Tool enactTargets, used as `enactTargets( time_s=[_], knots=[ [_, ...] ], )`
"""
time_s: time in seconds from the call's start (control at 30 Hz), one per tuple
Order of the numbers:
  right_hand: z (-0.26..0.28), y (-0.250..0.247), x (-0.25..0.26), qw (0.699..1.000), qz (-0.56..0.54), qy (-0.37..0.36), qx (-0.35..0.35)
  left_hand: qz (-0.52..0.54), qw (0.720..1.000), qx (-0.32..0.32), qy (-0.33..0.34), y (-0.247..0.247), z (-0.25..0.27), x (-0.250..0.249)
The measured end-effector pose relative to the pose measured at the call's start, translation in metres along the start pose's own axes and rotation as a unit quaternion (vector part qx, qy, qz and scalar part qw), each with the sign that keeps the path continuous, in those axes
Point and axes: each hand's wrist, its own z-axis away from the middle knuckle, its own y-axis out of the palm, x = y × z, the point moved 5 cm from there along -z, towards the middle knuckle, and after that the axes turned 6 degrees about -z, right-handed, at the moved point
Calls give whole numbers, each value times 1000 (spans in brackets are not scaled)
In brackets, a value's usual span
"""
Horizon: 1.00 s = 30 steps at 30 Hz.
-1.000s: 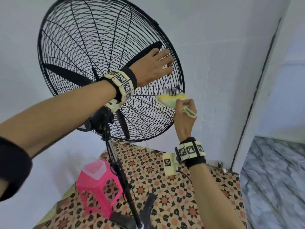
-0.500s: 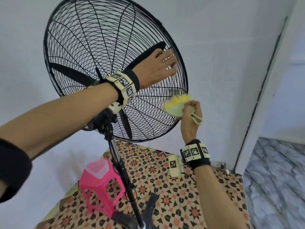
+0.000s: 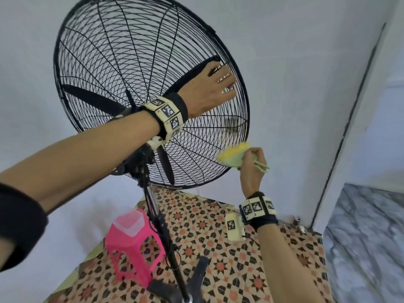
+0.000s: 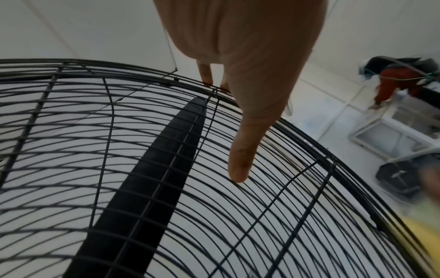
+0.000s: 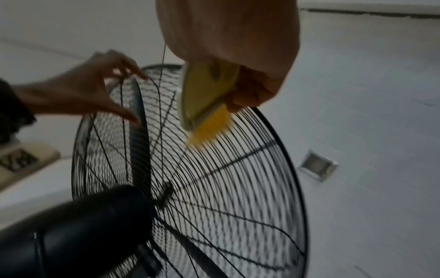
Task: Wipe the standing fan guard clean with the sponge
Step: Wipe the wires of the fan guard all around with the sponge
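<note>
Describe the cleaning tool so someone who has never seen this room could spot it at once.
Start at the big black fan guard on its stand. At its lower right rim, the right hand holds a small pale green tool with yellow bristles against the wires. It is the only yellow-green thing here; the stool below is pink.

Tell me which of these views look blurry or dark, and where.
Head view: well lit, with the pink plastic stool and patterned floor smeared. Left wrist view: the black wire fan guard is fairly sharp, the right edge blurred. Right wrist view: dim, with the yellow sponge and guard wires motion-blurred.
</note>
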Motion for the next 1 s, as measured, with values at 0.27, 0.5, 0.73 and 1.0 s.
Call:
enactTargets(
  time_s=[0.27, 0.5, 0.73, 1.0],
  knots=[
    [-49, -18, 59, 994, -47, -90, 51, -22, 998, 46, -22, -1, -9, -6],
    [-6, -31, -1, 993, -11, -15, 121, -41, 996, 62, -40, -6, -8, -8],
    [-35, -15, 63, 982, -63, -139, 113, -42, 995, 85, -42, -12, -2, -7],
    [-18, -38, 19, 971, 66, -119, 198, -31, 996, 83, -33, -14, -7, -7]
  ],
)
